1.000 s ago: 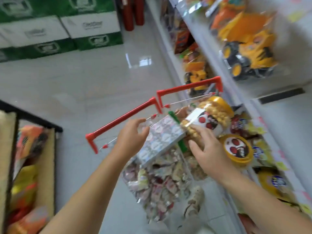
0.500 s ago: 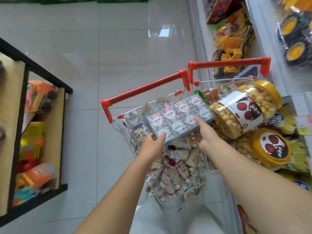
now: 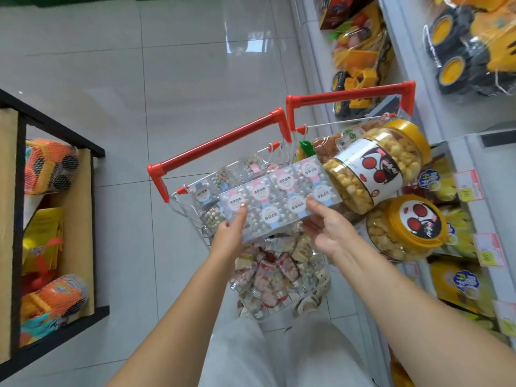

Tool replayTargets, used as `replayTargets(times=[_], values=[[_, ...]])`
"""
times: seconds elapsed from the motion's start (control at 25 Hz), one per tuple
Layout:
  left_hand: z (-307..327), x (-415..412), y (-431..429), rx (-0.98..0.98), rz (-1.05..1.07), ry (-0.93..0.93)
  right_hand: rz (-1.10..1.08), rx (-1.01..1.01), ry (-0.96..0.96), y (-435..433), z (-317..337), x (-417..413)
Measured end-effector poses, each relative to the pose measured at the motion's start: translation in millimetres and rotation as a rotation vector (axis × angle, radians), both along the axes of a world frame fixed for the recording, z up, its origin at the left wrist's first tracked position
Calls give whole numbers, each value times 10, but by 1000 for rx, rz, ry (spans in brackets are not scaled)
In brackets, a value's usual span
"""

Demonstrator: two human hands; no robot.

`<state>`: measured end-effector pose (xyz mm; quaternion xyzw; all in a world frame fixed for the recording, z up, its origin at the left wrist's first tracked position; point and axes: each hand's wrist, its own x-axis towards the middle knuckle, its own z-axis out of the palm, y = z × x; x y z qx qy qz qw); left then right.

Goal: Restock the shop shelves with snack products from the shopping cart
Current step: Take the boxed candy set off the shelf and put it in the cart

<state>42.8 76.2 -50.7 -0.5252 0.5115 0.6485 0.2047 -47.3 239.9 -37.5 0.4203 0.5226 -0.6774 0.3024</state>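
Snack box (image 3: 280,201), levelled since earlier, gripped by fingers of left hand (image 3: 229,237) and right hand (image 3: 328,233).

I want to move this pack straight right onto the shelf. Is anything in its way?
Yes. A yellow-lidded jar lies on its side atop the cart, at the right end of the pack, between it and the shelf. A second jar sits just below it.

Bright, even, diffuse indoor light. Overhead fixture glares off the glossy floor (image 3: 245,37) at top centre. Shadows are soft and faint. Strong wide-angle bowing: the shelf (image 3: 405,46) on the right curves and leans. Slightly soft overall with compression smear; toy trucks (image 3: 474,43) at the top right are blurrier.
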Motion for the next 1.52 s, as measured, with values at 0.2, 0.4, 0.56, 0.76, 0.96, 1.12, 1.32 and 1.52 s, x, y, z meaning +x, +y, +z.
replayTargets(times=[0.2, 0.4, 0.56, 0.76, 0.96, 1.12, 1.32, 1.52], values=[[484, 115, -11, -92, -23, 61, 49, -137, 115, 381, 595, 475], [1245, -205, 195, -203, -306, 271, 155, -125, 278, 1122, 1315, 456], [1799, -801, 634, -164, -535, 534, 235, 98, 517, 1622, 1969, 320], [2605, -1577, 1567, -187, -780, 882, -81, 381, 752, 2284, 2611, 213], [3262, -2264, 2530, -294, -1010, 1153, -289, 588, 931, 3033, 3144, 63], [3415, -2675, 3279, -362, -1066, 1182, -350, 668, 951, 3498, 3282, -150], [3300, -3085, 3865, -432, -1126, 1157, -282, 791, 909, 3989, 3013, -481], [3112, -3361, 4199, -300, -1093, 1204, -263, 1093, 828, 4406, 2601, -757]])
